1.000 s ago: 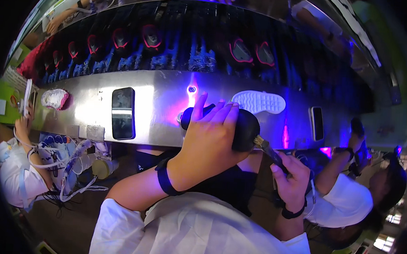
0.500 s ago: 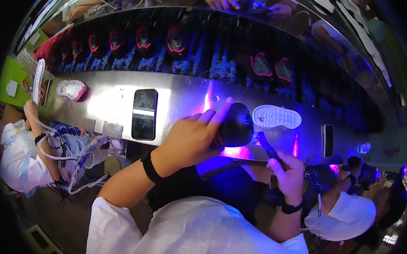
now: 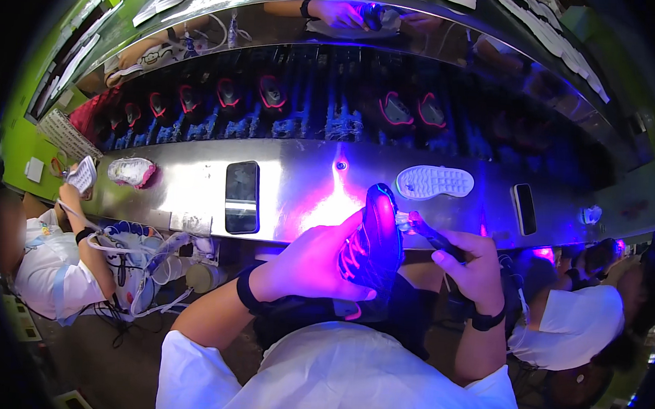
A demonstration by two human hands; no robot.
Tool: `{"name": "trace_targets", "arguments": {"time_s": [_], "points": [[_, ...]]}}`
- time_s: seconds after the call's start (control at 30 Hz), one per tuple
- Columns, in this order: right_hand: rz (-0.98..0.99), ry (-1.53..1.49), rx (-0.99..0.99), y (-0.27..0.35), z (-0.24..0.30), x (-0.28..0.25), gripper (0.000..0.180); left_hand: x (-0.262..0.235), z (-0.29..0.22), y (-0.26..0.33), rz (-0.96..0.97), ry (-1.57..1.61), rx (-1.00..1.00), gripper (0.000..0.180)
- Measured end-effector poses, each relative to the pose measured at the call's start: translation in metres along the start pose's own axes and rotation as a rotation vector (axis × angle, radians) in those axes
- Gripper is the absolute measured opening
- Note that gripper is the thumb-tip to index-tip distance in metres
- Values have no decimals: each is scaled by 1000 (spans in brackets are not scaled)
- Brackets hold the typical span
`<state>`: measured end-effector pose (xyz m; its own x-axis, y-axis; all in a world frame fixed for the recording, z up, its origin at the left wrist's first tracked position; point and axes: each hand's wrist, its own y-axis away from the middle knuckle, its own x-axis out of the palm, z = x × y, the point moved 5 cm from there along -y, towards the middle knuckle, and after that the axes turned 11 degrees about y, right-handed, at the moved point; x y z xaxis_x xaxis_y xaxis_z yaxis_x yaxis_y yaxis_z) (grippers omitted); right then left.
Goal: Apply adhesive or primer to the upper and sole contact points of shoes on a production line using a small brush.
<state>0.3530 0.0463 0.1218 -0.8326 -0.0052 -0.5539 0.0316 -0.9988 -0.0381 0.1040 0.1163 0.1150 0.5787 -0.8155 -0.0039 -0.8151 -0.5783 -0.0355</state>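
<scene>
My left hand [image 3: 311, 264] is closed around a dark shoe upper [image 3: 380, 237], which stands tilted over the front edge of the metal ledge, lit by purple-blue light. In my right hand [image 3: 476, 268] is a dark-handled brush [image 3: 437, 238]. Its pale bristle end meets the right side of the shoe upper, as far as I can see. Just beyond them, a white shoe sole [image 3: 434, 182] lies on the ledge with its patterned tread showing.
On the metal ledge [image 3: 300, 155] rest a phone [image 3: 242, 196], another phone [image 3: 523, 207] and a white, pink-edged shoe part [image 3: 131, 172]. Behind runs a dark conveyor carrying several shoe uppers [image 3: 272, 93]. Co-workers sit at either side; the left one holds a sole [image 3: 82, 174].
My left hand has turned the shoe upper upright, its side now showing. The brush has come up against it from the right. The view has tilted, showing more of the upper shelf.
</scene>
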Motion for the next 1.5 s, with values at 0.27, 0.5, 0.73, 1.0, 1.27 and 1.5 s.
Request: {"name": "trace_targets", "arguments": {"time_s": [0.27, 0.5, 0.73, 1.0, 1.27, 1.5], "points": [[135, -207, 358, 19, -38, 0, 29, 19, 12, -24, -15, 243, -154, 90], [32, -105, 163, 56, -70, 9, 29, 21, 33, -35, -78, 396, -409, 74], [-51, -45, 233, 17, -42, -1, 32, 25, 30, -33, -83, 492, -336, 71], [168, -205, 236, 64, -53, 12, 32, 18, 30, -14, -147, 474, -226, 71], [283, -156, 261, 89, -61, 0, 32, 15, 32, -6, -277, 469, -268, 72], [160, -25, 128, 103, -61, -8, 34, 18, 46, -11, -371, 563, -248, 70]]}}
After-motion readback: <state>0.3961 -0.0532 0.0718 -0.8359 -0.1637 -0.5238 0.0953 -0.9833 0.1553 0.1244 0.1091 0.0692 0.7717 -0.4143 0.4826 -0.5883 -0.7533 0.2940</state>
